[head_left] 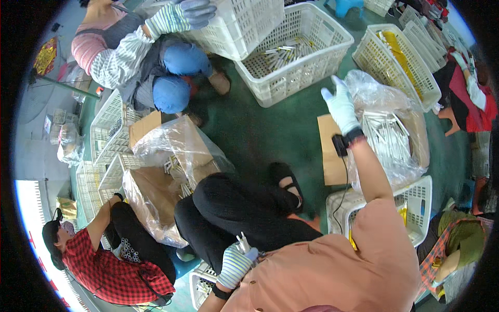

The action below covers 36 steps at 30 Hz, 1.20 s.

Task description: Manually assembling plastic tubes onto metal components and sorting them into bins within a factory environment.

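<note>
My right hand (340,106), in a white glove with a black wrist strap, is stretched forward with fingers apart and holds nothing. It hovers at the left edge of a clear plastic bag (387,99) that lines a cardboard box filled with thin white sticks (387,138). My left hand (235,264), in a striped glove, rests low by my black-trousered knee. It is closed around a few small white stick-like pieces (242,241) that poke up from the fist.
A white basket (423,195) stands by my right side and another (200,283) sits under my left hand. A bag-lined cardboard box (171,156) is at left. A gloved person tips a crate (244,26) over a large white basket (312,62). Other people sit at lower left and right.
</note>
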Motion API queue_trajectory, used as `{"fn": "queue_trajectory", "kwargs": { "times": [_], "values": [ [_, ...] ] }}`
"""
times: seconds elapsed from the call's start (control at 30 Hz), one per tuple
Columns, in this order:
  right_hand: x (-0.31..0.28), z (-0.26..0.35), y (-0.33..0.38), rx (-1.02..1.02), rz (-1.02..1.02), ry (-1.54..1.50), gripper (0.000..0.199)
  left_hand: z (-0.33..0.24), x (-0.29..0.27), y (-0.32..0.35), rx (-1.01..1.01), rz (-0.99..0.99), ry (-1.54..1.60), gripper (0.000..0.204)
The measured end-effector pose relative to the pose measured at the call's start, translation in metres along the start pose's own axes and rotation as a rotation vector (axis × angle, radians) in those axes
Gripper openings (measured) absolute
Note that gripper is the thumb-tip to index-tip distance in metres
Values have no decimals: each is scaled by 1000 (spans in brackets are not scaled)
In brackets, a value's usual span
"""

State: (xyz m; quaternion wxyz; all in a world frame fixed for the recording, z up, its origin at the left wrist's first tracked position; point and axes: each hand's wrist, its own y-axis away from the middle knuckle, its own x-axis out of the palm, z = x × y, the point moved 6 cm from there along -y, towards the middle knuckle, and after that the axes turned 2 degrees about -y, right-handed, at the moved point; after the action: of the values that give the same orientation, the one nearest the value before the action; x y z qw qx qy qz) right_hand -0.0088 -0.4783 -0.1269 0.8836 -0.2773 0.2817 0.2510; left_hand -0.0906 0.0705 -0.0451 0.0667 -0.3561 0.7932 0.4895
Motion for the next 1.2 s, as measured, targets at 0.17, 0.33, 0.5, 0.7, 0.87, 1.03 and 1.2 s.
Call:
{"fn": "queue_trajectory", "kwargs": {
  "times": [0.17,0.33,0.5,0.7,0.87,1.03,1.2],
  "values": [
    [-60,24,101,240,365,385,65,2,-2,-6,177,-40,-31,22],
    [-102,12,105,299,249,519,57,6,1,-7,168,-3,54,23],
    [-78,-31,141,611,667,479,78,28,2,1,160,-21,-62,26],
    [-79,-74,156,472,973,463,73,23,3,-16,300,-75,-58,24],
    [-82,-43,158,373,840,554,57,1,-1,8,163,26,180,12],
    [-71,-54,161,228,836,622,54,15,3,-5,134,73,276,11],
    [-67,-45,154,131,826,670,51,30,2,-10,123,67,263,16]
  ]
}}
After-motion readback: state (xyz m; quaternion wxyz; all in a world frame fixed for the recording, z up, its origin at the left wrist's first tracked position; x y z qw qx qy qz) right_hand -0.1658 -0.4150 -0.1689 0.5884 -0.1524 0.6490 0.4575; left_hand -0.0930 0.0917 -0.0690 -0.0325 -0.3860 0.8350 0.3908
